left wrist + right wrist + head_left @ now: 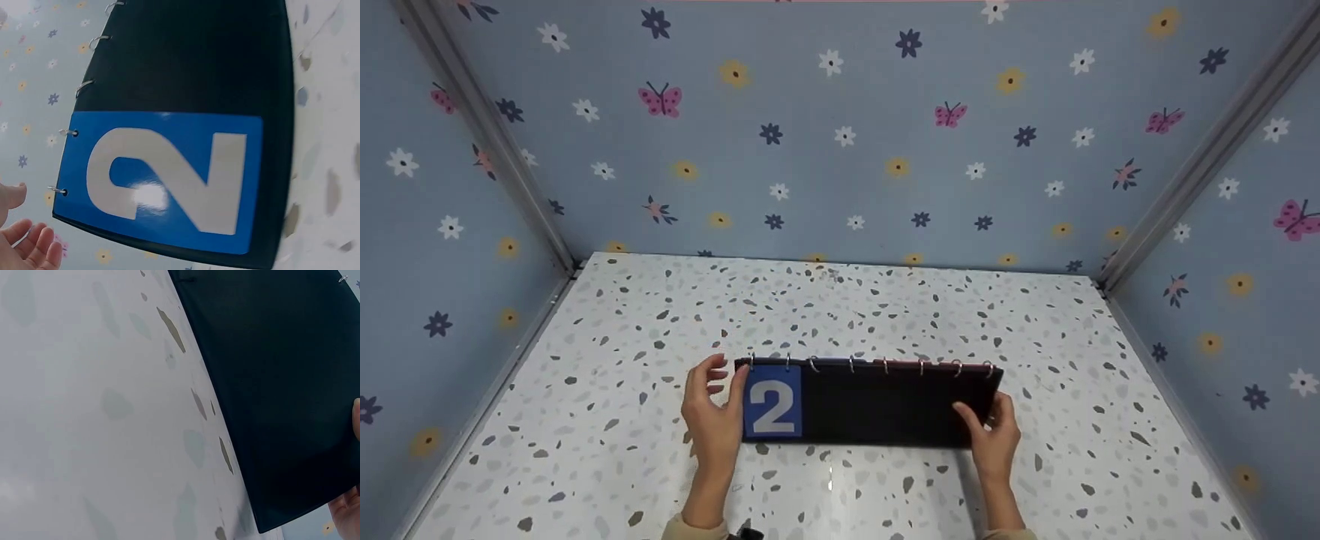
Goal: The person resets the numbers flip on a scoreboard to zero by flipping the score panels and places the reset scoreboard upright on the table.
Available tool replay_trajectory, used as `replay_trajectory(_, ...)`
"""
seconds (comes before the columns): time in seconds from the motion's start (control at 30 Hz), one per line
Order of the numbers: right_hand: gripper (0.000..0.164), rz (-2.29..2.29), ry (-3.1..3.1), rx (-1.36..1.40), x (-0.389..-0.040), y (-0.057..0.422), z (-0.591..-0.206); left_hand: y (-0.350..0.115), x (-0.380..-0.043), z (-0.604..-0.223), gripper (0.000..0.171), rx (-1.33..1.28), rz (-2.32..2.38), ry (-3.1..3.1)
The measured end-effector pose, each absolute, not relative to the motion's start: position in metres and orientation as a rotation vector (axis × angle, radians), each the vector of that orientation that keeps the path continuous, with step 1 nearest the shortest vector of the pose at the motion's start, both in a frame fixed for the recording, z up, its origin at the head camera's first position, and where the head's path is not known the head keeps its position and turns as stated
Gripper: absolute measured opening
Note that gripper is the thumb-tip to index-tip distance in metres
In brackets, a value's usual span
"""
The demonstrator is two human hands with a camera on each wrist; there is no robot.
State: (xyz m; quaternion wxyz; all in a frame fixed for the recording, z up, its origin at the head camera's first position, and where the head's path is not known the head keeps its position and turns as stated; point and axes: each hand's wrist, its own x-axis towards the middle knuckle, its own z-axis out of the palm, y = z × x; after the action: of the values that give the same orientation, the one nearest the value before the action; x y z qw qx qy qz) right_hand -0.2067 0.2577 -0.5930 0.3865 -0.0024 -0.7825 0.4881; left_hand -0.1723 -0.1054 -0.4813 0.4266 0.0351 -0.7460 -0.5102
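Observation:
A black flip scoreboard (885, 409) stands tilted on the speckled table in the head view, with silver rings along its top edge. On its left end hangs a blue number card (774, 403) bearing a white 2; the rest of the front is plain black. My right hand (996, 442) grips the right end, thumb on the front face and fingers behind. Beside the left end is my left hand (712, 416), its fingers loosely bent. The left wrist view shows a gap between the left hand (28, 242) and the board's edge.
The table (607, 420) has a white terrazzo pattern. Light blue panels with flowers and butterflies (840, 97) stand at the back and both sides, joined by grey metal corner posts (491, 142). Red and blue edges show behind the board's rings.

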Motion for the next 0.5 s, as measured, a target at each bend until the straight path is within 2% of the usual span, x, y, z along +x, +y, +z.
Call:
replay_trajectory(0.27, 0.037, 1.242, -1.985, -0.004, -0.207, 0.259, -0.594, -0.093, -0.16, -0.51, 0.046, 0.159, -1.292, -1.936)
replay_trajectory(0.5, 0.037, 1.252, -1.985, -0.013, -0.207, 0.257, -0.593, -0.086, -0.158, -0.527, 0.047, 0.211, -1.276, -1.943)
